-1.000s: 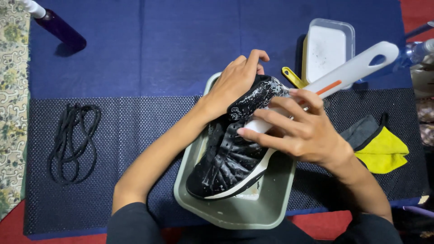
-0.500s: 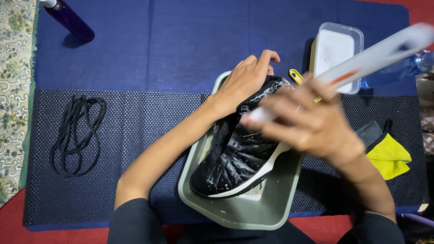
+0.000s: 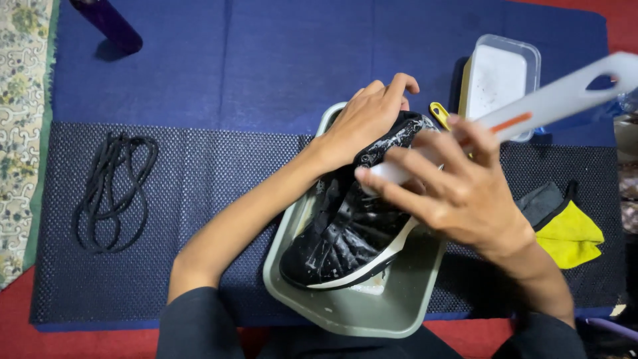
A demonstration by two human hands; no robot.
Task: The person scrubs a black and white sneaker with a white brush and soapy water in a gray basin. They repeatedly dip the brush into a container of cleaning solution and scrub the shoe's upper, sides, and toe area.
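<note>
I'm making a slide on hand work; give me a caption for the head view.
Left hand steadies a wet black shoe in a grey basin while right hand works a white brush.

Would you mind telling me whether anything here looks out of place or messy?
Nothing much stands out. The black shoe lies in the grey basin, flecked with white foam, with its laces out and loose on the mat. The left hand holds it; the right hand holds a brush.

One shoe (image 3: 345, 233), one brush (image 3: 531, 110), two cloths (image 3: 565, 223).
</note>
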